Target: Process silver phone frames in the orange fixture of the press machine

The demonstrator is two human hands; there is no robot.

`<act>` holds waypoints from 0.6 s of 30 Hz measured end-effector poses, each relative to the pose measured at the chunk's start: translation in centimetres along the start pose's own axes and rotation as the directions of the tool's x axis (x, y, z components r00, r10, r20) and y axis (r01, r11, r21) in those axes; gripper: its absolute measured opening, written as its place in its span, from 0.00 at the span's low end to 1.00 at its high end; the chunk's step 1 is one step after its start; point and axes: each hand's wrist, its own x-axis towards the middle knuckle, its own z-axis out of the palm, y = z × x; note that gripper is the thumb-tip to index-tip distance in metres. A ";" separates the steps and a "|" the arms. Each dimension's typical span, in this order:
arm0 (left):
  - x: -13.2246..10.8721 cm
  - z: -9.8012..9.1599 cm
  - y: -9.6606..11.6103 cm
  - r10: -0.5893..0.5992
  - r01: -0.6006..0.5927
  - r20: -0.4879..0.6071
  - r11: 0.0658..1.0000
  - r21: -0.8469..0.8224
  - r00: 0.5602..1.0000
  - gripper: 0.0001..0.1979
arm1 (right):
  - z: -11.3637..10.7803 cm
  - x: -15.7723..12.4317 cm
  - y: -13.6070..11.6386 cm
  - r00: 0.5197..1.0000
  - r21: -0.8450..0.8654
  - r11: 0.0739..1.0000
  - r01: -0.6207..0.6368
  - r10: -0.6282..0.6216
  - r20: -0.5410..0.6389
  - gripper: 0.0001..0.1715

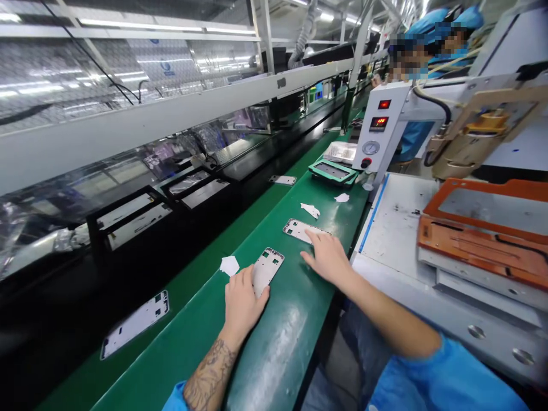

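Observation:
My left hand [243,301] grips a pale phone middle frame [268,264] by its near end, fingers along the left edge and thumb on the right. This frame lies on or just above the green bench top [278,337]; I cannot tell which. A little farther off, my right hand [329,256] rests its fingertips on a second phone frame [297,229] lying flat. Its thumb stands apart from the fingers, off that frame's near edge. My fingers hide part of both frames. Beside my left fingers lies a white paper scrap [230,265].
Farther along are more white scraps [310,210], a green fixture [333,172] and a foil tray [341,152]. On the lower green strip at left lies another phone frame [136,324]. A press machine [381,128] with an orange jig [479,245] stands right; co-workers [432,43] sit beyond.

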 end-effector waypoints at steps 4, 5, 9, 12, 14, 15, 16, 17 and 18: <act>-0.5 1.0 0.8 -0.049 0.055 0.025 0.926 -0.373 0.998 0.25 | 1.7 -5.9 -4.0 1.000 0.276 0.961 0.000 -0.006 0.019 0.44; -0.7 1.2 0.9 -0.055 0.067 0.038 0.871 -0.487 0.998 0.25 | 1.9 -6.8 -4.9 1.000 0.302 0.953 -0.003 -0.004 0.023 0.48; -0.7 1.3 0.3 -0.235 0.150 0.005 0.608 -0.780 0.972 0.26 | 2.1 -7.9 -7.0 0.995 0.241 0.969 -0.053 0.030 0.097 0.53; -0.1 1.1 -1.0 -0.371 0.192 -0.024 0.533 -0.824 0.928 0.27 | 1.2 -7.8 -6.1 0.990 0.225 0.974 -0.010 -0.022 0.140 0.51; 0.4 1.2 -1.6 -0.438 0.237 0.008 0.470 -0.850 0.899 0.31 | -0.8 -8.3 -3.4 0.990 0.255 0.966 0.042 -0.075 0.121 0.50; 0.5 1.3 -1.8 -0.451 0.263 0.034 0.455 -0.851 0.892 0.33 | -2.3 -8.8 -1.3 0.992 0.270 0.961 0.058 -0.087 0.096 0.49; 0.6 1.4 -1.8 -0.454 0.293 0.065 0.453 -0.842 0.889 0.35 | -4.4 -9.5 1.3 0.995 0.273 0.960 0.061 -0.080 0.058 0.47; 0.7 1.5 -1.7 -0.447 0.321 0.094 0.465 -0.826 0.890 0.38 | -6.8 -10.3 4.2 0.999 0.266 0.963 0.045 -0.052 0.017 0.46; 0.7 1.6 -1.5 -0.442 0.345 0.116 0.484 -0.804 0.890 0.40 | -9.5 -11.2 7.4 1.000 0.231 0.973 0.008 -0.001 -0.029 0.43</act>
